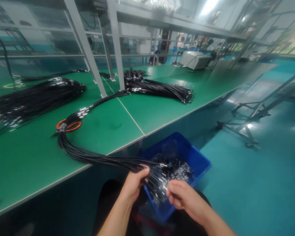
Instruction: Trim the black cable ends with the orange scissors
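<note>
Right hand (180,195) is curled at the tips (163,165), whether one is pinched cannot be told; by the left hand (134,183), the cables (105,160) are clamped above the bin (203,165). Back across the table (113,131) they are trailed, past orange loops (75,126).

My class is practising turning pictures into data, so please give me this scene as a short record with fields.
Left hand: the left hand grips a bundle of black cables
Right hand: the right hand is at the cable tips, fingers curled; too blurred to tell if it holds one
Below hands: blue bin containing dark pieces and clear plastic
Surface: green table; the gripped bundle runs over its edge
Also on table: large cable pile at picture left; orange loops beside the gripped bundle
</note>
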Demonstrator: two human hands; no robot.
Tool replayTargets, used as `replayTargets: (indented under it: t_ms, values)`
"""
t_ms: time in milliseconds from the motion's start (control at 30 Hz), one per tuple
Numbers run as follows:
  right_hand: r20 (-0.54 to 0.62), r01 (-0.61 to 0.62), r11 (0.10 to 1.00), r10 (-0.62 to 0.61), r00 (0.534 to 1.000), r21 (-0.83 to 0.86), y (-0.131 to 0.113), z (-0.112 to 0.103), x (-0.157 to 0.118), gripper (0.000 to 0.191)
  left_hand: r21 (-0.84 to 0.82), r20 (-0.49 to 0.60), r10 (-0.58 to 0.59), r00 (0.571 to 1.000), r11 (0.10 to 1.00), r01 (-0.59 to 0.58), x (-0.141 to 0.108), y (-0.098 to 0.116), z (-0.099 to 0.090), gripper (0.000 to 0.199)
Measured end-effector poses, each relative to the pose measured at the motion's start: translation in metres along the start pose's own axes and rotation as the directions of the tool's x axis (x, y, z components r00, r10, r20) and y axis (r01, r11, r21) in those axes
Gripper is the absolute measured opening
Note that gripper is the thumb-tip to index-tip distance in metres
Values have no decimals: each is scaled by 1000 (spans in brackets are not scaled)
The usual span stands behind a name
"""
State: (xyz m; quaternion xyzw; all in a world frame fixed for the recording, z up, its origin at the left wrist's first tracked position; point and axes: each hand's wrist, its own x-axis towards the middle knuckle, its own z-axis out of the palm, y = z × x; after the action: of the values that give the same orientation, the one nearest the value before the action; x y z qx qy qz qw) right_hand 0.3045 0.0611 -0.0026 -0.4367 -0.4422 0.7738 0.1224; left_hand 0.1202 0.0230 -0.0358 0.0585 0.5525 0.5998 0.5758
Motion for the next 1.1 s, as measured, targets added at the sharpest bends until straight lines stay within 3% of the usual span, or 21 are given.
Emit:
replayTargets:
  t_ms: [200,400,567,700,900,1000,1100]
  values:
    - [-49,49,995,-53,997,-87,4,9,6,42,11,-38,-17,999,1000,18,-2,1,3,28]
    - [-117,123,950,-163,980,-288,0,10,0,25,3,-74,-24,997,1000,25,0,2,7,27]
    - [-143,168,918,-232,962,-358,1,22,2,28,-3,-84,-33,996,999,33,0,2,8,26]
    - [-70,149,950,-174,982,-275,5,18,2,31,-25,-102,-37,994,999,35,-1,2,6,25]
    - [-30,72,997,-72,997,-4,18,-1,-4,33,-72,-102,-59,993,996,51,2,7,3,24]
    - [-3,51,994,-51,999,97,24,3,2,26,-92,-54,-68,996,994,63,1,10,4,26]
    - [23,15,987,-19,1000,161,27,14,15,31,-94,-29,-74,997,993,71,-2,11,6,28]
